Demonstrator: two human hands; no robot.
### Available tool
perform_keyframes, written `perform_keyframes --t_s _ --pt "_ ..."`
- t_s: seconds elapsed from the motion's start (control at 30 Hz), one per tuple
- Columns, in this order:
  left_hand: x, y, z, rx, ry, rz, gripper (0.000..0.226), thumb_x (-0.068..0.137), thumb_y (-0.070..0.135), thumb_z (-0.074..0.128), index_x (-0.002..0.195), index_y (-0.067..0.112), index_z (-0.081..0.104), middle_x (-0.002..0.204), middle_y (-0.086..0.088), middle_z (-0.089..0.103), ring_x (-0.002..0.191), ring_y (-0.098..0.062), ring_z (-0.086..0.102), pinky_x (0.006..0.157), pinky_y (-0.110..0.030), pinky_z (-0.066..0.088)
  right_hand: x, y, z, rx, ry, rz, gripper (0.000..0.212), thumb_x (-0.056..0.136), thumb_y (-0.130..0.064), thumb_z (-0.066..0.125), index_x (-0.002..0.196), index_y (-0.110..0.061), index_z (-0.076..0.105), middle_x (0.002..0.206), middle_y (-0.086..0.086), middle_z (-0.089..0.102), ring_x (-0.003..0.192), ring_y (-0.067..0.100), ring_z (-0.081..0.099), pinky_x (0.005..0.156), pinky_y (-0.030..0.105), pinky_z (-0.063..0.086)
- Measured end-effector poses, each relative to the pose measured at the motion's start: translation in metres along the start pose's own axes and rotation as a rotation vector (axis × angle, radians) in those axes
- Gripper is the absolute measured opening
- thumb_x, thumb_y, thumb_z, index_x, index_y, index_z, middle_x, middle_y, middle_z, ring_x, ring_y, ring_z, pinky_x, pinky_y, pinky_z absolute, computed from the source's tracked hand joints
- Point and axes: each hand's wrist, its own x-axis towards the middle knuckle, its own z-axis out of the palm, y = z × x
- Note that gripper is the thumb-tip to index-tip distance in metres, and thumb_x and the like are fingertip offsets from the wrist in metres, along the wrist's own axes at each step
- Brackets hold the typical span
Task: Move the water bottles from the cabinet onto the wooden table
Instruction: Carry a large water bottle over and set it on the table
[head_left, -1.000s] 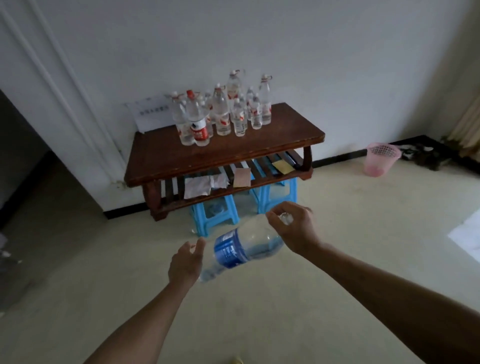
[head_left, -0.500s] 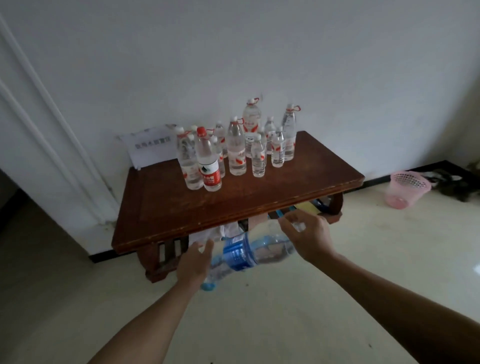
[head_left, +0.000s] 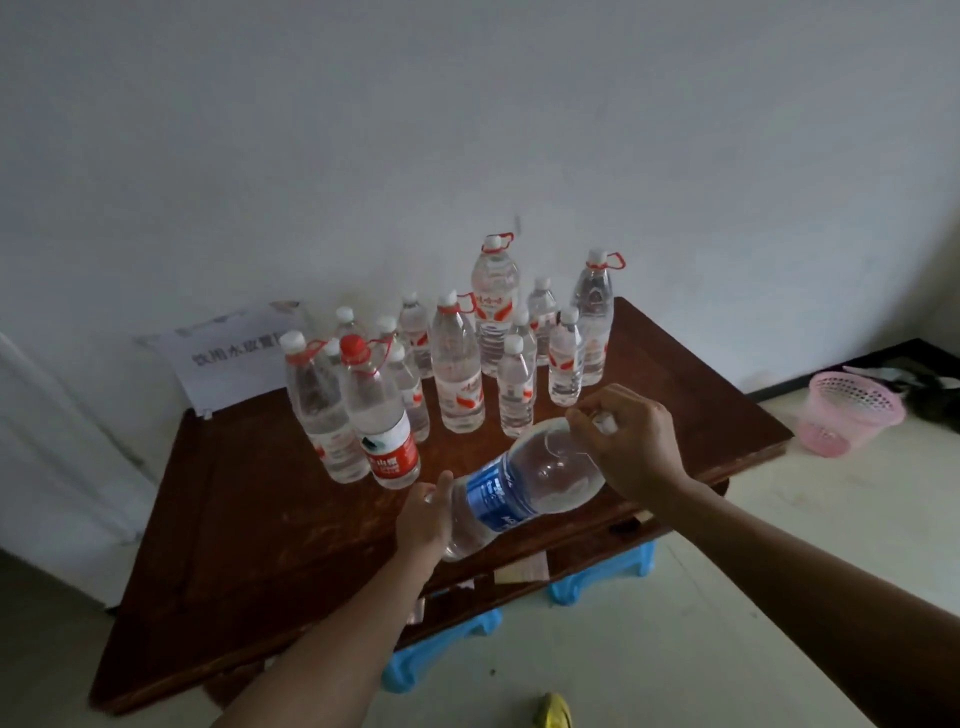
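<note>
Both hands hold blue-label bottle (head_left: 511, 493) tilted over wooden table (head_left: 249, 519)

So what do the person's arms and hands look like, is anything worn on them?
Both arms are bare as far as the picture shows: no sleeves, gloves, watch or rings visible on the left hand or the right hand. The fingers are uncovered too. The dim light hides finer marks.

The wooden worktop (head_left: 249, 519) carries a group of upright bottles (head_left: 457, 364) near its far edge. A paper sign (head_left: 228, 364) stands at the far left corner, leaning on the wall. The near half is bare.
</note>
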Motion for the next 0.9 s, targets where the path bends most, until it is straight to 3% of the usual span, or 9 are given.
perform_keyframes --t_s 0.13,0.27,0.37,0.5,0.63,0.73,0.8,0.9 --pt "0.064 0.023 0.019 0.003 -0.026 -0.001 0.053 0.094 0.058 0.04 0.108 0.011 0.063 0.109 -0.006 0.067 0.103 -0.026 0.062 0.096 -0.048 0.047 0.069 0.024 0.028 -0.049 -0.054 -0.072 0.013 0.081 -0.034 0.069 0.078 -0.021 0.071 0.077 -0.013 0.065 0.067 0.003 0.06 0.061 0.028 0.051" --pt "0.125 0.033 0.031 -0.032 -0.032 -0.068 0.051 0.095 0.058 0.039 0.103 0.015 0.064 0.103 -0.005 0.069 0.098 -0.023 0.064 0.094 -0.045 0.048 0.124 0.042 0.062 -0.086 -0.116 -0.163 0.011 0.081 -0.027 0.072 0.075 -0.018 0.07 0.075 -0.012 0.062 0.062 0.005 0.057 0.054 0.026 0.048" --pt "0.148 0.043 0.038 -0.118 -0.052 -0.109 0.042 0.099 0.049 0.04 0.099 0.015 0.065 0.097 -0.002 0.068 0.096 -0.021 0.064 0.091 -0.041 0.049 0.146 0.048 0.083 -0.11 -0.154 -0.229 0.011 0.083 -0.028 0.07 0.076 -0.018 0.069 0.076 -0.01 0.063 0.062 0.006 0.057 0.052 0.03 0.049" --pt "0.18 0.046 0.055 -0.232 -0.073 -0.192 0.029 0.102 0.032 0.042 0.079 0.02 0.056 0.08 0.007 0.058 0.088 -0.019 0.059 0.093 -0.041 0.045 0.17 0.056 0.113 -0.135 -0.212 -0.269 0.01 0.086 -0.028 0.065 0.08 -0.02 0.069 0.08 -0.01 0.065 0.064 0.006 0.057 0.052 0.032 0.05" --pt "0.2 0.034 0.064 -0.4 -0.074 -0.336 0.032 0.101 0.037 0.044 0.101 0.012 0.065 0.097 -0.008 0.068 0.097 -0.026 0.064 0.087 -0.041 0.05 0.186 0.054 0.135 -0.158 -0.248 -0.276 0.013 0.087 -0.028 0.061 0.083 -0.018 0.069 0.082 -0.008 0.066 0.065 0.009 0.06 0.052 0.033 0.05" --pt "0.209 0.028 0.063 -0.387 -0.055 -0.378 0.039 0.1 0.039 0.043 0.112 0.008 0.064 0.108 -0.011 0.068 0.098 -0.024 0.063 0.087 -0.037 0.048 0.198 0.041 0.15 -0.167 -0.268 -0.286 0.015 0.088 -0.029 0.06 0.083 -0.018 0.068 0.08 -0.008 0.066 0.064 0.009 0.059 0.052 0.032 0.05" --pt "0.207 0.03 0.058 -0.36 -0.033 -0.376 0.04 0.1 0.029 0.042 0.122 0.0 0.058 0.114 -0.016 0.066 0.094 -0.02 0.059 0.082 -0.034 0.043 0.205 0.03 0.161 -0.162 -0.298 -0.262 0.017 0.088 -0.034 0.06 0.082 -0.019 0.068 0.08 -0.009 0.065 0.064 0.007 0.057 0.055 0.031 0.051" --pt "0.197 0.028 0.046 -0.234 -0.002 -0.353 0.032 0.101 0.017 0.036 0.112 -0.004 0.058 0.105 -0.019 0.061 0.081 -0.016 0.049 0.073 -0.03 0.037 0.209 0.013 0.178 -0.113 -0.361 -0.219 0.018 0.087 -0.037 0.062 0.08 -0.021 0.065 0.082 -0.012 0.062 0.067 0.006 0.056 0.058 0.03 0.049"
